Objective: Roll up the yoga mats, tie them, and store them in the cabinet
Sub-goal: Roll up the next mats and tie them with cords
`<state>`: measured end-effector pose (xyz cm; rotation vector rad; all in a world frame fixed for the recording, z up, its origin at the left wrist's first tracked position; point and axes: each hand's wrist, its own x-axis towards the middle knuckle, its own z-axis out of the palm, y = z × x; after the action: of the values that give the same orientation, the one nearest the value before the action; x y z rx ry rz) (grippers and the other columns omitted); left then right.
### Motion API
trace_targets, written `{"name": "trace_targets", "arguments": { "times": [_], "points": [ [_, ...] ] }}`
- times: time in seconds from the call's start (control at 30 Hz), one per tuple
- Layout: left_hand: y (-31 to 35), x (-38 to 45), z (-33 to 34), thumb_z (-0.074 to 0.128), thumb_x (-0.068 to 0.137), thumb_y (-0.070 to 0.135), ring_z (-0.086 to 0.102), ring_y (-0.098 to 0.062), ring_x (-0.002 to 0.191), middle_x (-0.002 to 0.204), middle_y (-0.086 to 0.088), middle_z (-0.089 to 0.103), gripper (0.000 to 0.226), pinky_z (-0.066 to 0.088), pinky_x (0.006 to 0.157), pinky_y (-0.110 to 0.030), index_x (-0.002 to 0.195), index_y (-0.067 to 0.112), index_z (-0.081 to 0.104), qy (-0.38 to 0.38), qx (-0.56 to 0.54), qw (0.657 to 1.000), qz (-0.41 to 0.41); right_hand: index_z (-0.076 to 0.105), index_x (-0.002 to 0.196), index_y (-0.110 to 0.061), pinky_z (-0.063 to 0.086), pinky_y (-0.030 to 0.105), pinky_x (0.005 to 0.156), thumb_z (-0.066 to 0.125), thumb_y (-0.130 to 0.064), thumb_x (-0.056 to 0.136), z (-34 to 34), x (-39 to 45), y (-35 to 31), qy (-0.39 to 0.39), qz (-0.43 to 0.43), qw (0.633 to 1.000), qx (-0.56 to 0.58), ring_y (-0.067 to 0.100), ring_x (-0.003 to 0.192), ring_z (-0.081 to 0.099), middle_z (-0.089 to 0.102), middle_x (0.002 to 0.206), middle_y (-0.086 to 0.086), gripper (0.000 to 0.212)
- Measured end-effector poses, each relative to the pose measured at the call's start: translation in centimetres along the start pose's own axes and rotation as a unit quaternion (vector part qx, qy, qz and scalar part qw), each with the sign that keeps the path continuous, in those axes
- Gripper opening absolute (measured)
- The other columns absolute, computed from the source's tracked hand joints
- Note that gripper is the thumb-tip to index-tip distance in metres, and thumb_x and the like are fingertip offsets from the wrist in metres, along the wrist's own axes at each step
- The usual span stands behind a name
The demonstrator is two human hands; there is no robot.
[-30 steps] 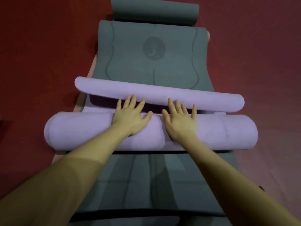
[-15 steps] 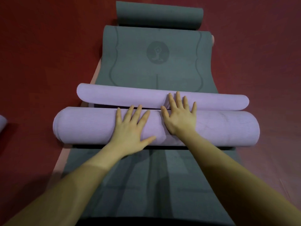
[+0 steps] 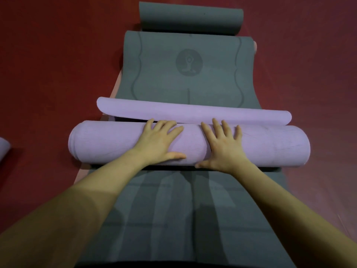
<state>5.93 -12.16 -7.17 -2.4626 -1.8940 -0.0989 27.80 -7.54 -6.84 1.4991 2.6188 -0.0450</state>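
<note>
A thick roll of purple yoga mat lies crosswise on a flat grey yoga mat. The purple mat's far end curls up right behind the roll. My left hand presses flat on top of the roll, left of centre, fingers spread. My right hand presses flat beside it, fingers reaching the far side of the roll. The grey mat's far end curls up at the top of the view.
Red floor surrounds the mats. A purple corner of another mat shows at the left edge. A pink edge peeks out under the grey mat's left side.
Both hands have pushed the purple roll forward, so it has grown thicker and closed up against the curled far end. The flat strip between them is gone.
</note>
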Motion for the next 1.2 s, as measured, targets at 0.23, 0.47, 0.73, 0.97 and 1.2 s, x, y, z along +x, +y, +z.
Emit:
{"name": "trace_targets", "arguments": {
  "times": [0.23,0.47,0.73,0.97,1.2],
  "points": [
    [-0.2,0.6,-0.6,0.058,0.062,0.081,0.003,-0.03,0.145,0.159,-0.011,-0.003,0.125,0.003,0.108,-0.065,0.15,0.028,-0.014,-0.141,0.072,0.987,-0.036,-0.005,0.152,-0.027,0.009,0.063,0.11,0.072,-0.071,0.057,-0.7,0.9,0.6,-0.009,-0.039,0.997,-0.059,0.036,0.143,0.012,0.01,0.157,0.013,0.13],
    [0.5,0.1,-0.8,0.06,0.065,0.076,0.024,-0.028,0.136,0.154,-0.009,0.019,0.117,0.017,0.109,-0.049,0.152,0.026,0.001,-0.097,0.073,0.992,-0.026,0.023,0.151,-0.025,0.017,0.061,0.107,0.079,-0.064,0.05,-0.5,0.1,0.3,0.025,-0.036,0.998,-0.043,0.034,0.135,0.031,0.033,0.149,0.011,0.122],
    [3.2,-3.8,-1.4,0.059,0.067,0.076,0.024,-0.028,0.136,0.154,-0.008,0.018,0.114,0.016,0.109,-0.046,0.152,0.027,0.002,-0.108,0.062,0.992,-0.024,0.055,0.129,-0.012,0.044,0.054,0.086,0.083,-0.064,0.024,0.5,-4.2,-0.1,0.103,-0.059,0.992,-0.031,0.038,0.096,0.06,0.061,0.115,0.017,0.121],
    [5.7,-9.0,-2.1,0.059,0.067,0.077,0.024,-0.028,0.138,0.156,-0.009,0.018,0.114,0.016,0.11,-0.044,0.152,0.027,0.003,-0.127,0.045,0.991,-0.005,0.056,0.128,-0.013,0.045,0.049,0.084,0.081,-0.065,0.026,0.7,-10.2,-1.9,0.063,-0.054,0.996,-0.014,0.036,0.094,0.061,0.062,0.113,0.014,0.117],
    [6.6,-11.5,-2.6,0.056,0.067,0.079,0.019,-0.026,0.141,0.158,-0.009,0.013,0.114,0.015,0.113,-0.044,0.152,0.028,-0.001,-0.159,0.039,0.986,0.011,0.054,0.131,-0.015,0.044,0.049,0.087,0.081,-0.065,0.028,0.8,-13.1,-3.0,0.034,-0.051,0.998,0.005,0.037,0.099,0.06,0.061,0.117,0.015,0.117]
  ]
}}
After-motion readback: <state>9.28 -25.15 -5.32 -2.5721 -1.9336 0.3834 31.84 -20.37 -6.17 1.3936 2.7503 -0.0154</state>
